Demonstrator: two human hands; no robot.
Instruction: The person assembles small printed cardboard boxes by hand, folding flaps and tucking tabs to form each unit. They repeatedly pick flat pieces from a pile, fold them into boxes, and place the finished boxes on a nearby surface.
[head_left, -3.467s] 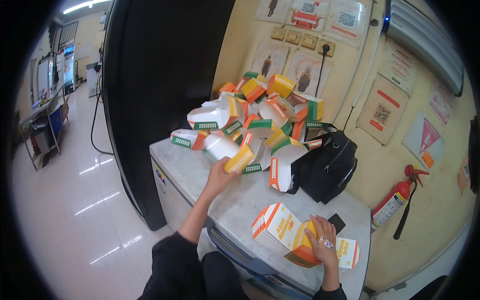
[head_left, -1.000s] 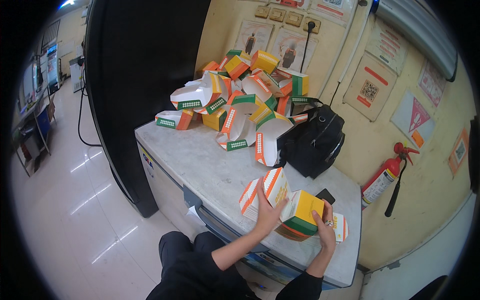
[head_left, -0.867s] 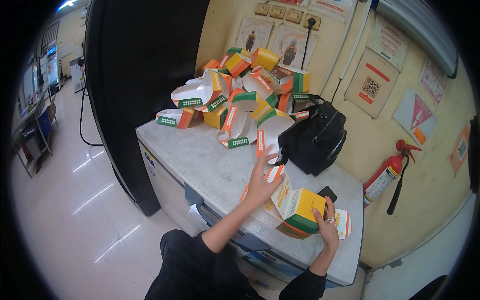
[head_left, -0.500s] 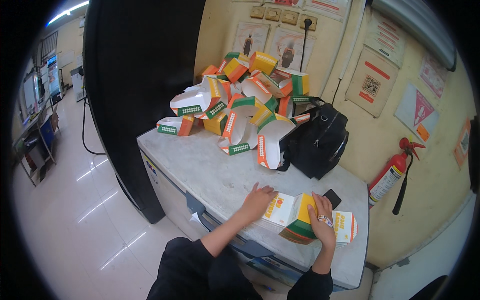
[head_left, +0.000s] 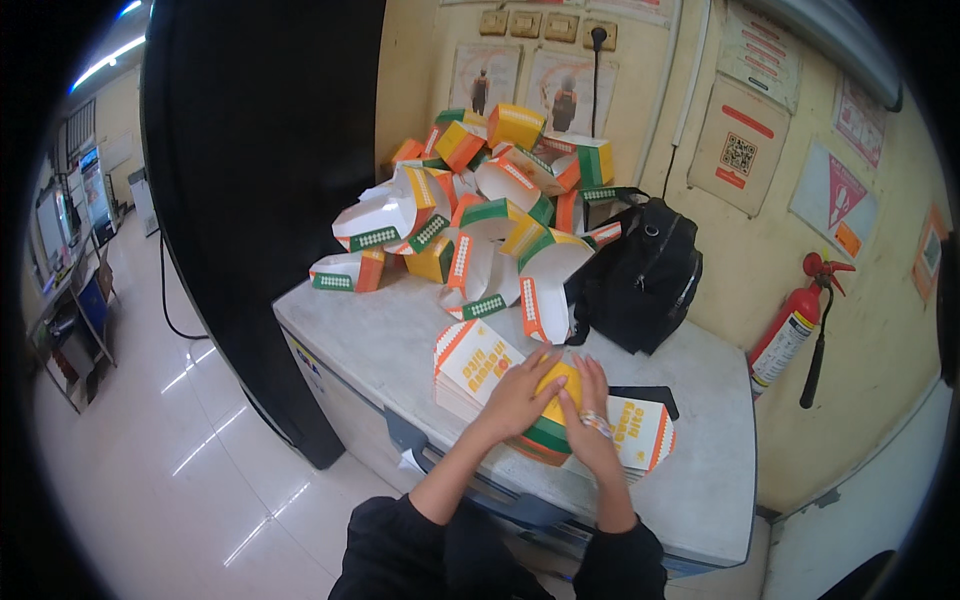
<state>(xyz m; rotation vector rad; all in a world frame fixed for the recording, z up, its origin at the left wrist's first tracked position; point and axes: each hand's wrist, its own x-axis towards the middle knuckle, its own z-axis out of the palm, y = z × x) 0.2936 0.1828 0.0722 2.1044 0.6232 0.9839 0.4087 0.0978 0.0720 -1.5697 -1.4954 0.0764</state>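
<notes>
Both hands are on a paper food carton [head_left: 548, 434] with yellow, green and orange bands, near the front edge of a grey-white chest top [head_left: 400, 340]. My left hand [head_left: 515, 398] grips its left side, fingers bent over the top. From the other side my right hand [head_left: 590, 425], with a patterned band at the wrist, holds it, thumb close to the left hand. A stack of flat cartons [head_left: 470, 358] with white printed faces and orange scalloped ends spreads out on both sides of the hands. Its lower middle is hidden by the hands and carton.
Several formed cartons [head_left: 490, 210] are heaped at the back of the top. A black backpack [head_left: 640, 280] stands right of the heap. A dark phone [head_left: 655, 398] lies beyond the stack. On the right wall hangs a red fire extinguisher [head_left: 790, 330]; a tall black panel [head_left: 265, 220] rises at left.
My left hand has moved from the stack's left part onto the carton, joining the right hand. The flat stack's left end, covered before, now shows. The view has shifted slightly.
</notes>
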